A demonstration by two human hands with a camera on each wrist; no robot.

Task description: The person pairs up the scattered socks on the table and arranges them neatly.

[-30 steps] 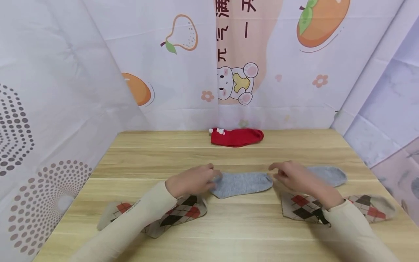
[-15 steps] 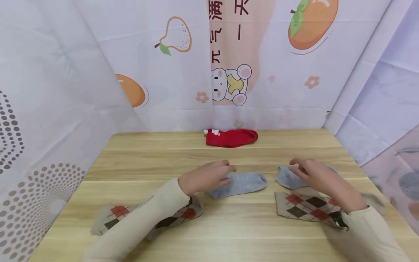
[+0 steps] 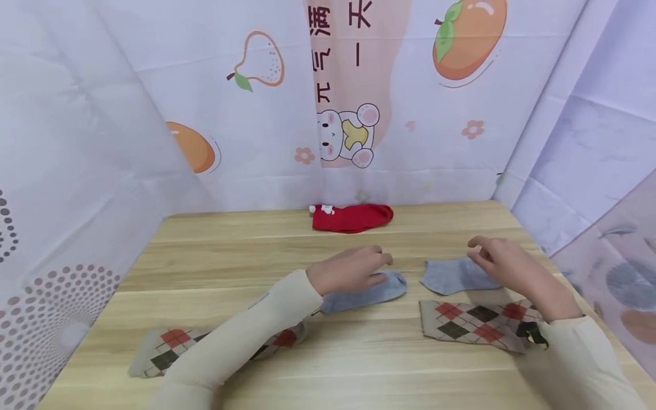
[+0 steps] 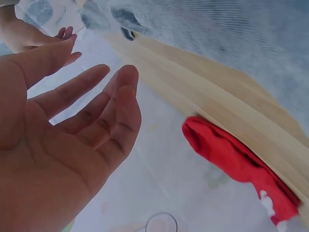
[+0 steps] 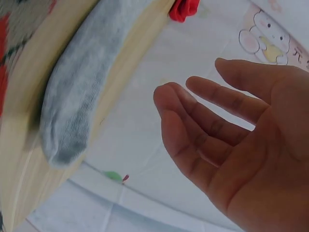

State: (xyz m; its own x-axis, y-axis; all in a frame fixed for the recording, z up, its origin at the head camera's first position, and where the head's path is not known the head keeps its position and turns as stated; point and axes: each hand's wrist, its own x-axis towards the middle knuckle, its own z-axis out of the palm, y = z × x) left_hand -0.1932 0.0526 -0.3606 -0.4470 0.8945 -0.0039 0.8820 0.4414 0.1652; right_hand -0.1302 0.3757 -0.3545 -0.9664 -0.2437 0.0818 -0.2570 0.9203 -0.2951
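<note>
Left argyle sock (image 3: 164, 353) lying flat on bench (image 3: 241, 250), left sleeve (image 3: 261, 319) crossing above it, so full outline being hard to tell. Left hand (image 3: 351, 270) hovering over left grey sock (image 3: 366, 296), fingers loosely parted, holding nothing. Red sock (image 3: 353, 219) lying near back edge. Right grey sock (image 3: 451, 276) lying beside right argyle sock (image 3: 468, 323), presumably keeping one of each within either hand's reach. Right hand (image 3: 515, 273) hovering above right grey sock, fingers similarly loose, gripping nothing.

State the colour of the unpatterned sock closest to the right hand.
The sock is mottled bluish grey, best seen in the right wrist view.
</note>
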